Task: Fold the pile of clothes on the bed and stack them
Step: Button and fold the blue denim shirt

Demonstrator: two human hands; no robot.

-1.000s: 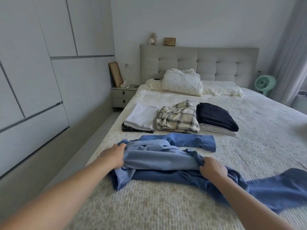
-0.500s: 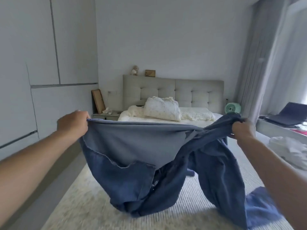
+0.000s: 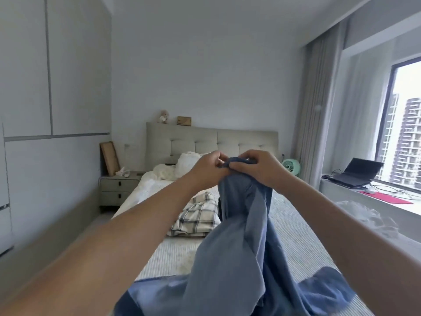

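Pale wardrobe doors (image 3: 57, 87) line the left wall beside the bed (image 3: 296, 224), where a folded plaid garment (image 3: 196, 218) lies. Left hand (image 3: 208, 171) and right hand (image 3: 258, 171) meet above it, both pinching the top of a blue garment (image 3: 241, 258) that hangs to the bed. Rightward, a laptop (image 3: 357, 173) sits by the window.

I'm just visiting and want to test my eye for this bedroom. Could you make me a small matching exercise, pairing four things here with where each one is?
Things:
1. blue garment
2. plaid folded clothes
3. laptop
4. green fan

Places:
A. on the window ledge
B. beside the headboard, near the curtain
C. held up by both hands, hanging to the bed
D. lying on the bed

Pairs: 1-C, 2-D, 3-A, 4-B
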